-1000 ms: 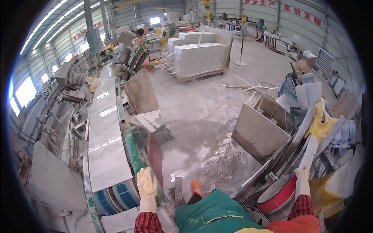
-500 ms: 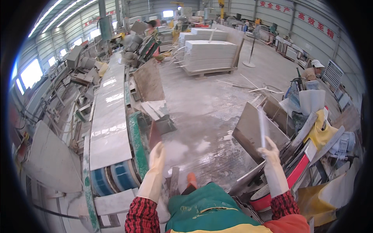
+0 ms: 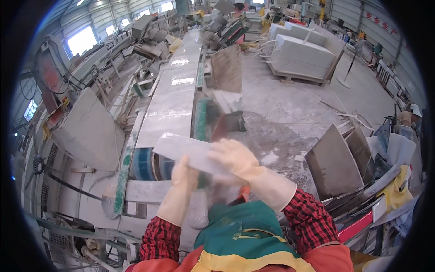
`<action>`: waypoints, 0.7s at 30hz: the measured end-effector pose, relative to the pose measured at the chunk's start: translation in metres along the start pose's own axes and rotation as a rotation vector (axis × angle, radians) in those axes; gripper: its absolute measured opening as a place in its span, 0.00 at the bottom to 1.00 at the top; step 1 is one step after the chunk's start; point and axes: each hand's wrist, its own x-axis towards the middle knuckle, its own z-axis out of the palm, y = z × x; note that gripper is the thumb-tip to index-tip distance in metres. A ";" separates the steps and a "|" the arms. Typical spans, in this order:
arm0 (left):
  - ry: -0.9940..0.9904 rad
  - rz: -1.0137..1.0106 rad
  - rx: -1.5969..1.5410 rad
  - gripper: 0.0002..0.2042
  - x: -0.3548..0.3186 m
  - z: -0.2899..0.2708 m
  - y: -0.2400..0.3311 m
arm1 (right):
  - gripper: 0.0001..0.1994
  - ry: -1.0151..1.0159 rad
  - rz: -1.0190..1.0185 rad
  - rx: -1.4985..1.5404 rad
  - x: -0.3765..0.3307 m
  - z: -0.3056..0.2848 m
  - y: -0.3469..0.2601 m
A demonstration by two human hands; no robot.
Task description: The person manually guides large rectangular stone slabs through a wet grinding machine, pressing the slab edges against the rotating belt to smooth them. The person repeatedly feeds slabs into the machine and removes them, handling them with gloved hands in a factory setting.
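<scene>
A pale, smooth rectangular stone strip is held in front of me, over the near end of the roller conveyor. My right hand, in a cream rubber glove, grips its right end, with fingers over the upper face; motion blurs them. At the lower edge my left hand, gloved alike, has its thumb up against the strip and its other fingers mostly hidden behind or below. Blue rollers show beneath the strip's left end. Wet, shiny pale stone covers the conveyor's top.
A green rail edges the conveyor. Brown boards lean at right beside a scrap heap with a yellow sheet. White slabs are stacked on a pallet farther back. A large grey slab leans at left. Another person is at far right.
My view has swung left. My right hand has brought the strip from the right side across to the conveyor's near end, and my left hand has come to its lower edge.
</scene>
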 end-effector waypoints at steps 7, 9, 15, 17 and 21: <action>0.433 0.130 0.014 0.17 0.076 -0.117 0.049 | 0.30 0.040 0.473 -0.122 -0.125 -0.005 0.064; 0.478 0.144 0.049 0.17 0.083 -0.130 0.055 | 0.29 0.038 0.695 -0.149 -0.196 -0.014 0.086; 0.494 0.183 0.043 0.17 0.111 -0.150 0.047 | 0.24 0.394 1.327 -0.166 -0.406 -0.062 0.080; 0.551 0.185 0.101 0.14 0.120 -0.141 0.042 | 0.23 0.440 1.444 -0.263 -0.483 -0.072 0.066; 0.737 -0.037 0.136 0.17 0.143 -0.166 0.061 | 0.22 0.434 1.641 -0.453 -0.534 -0.093 0.024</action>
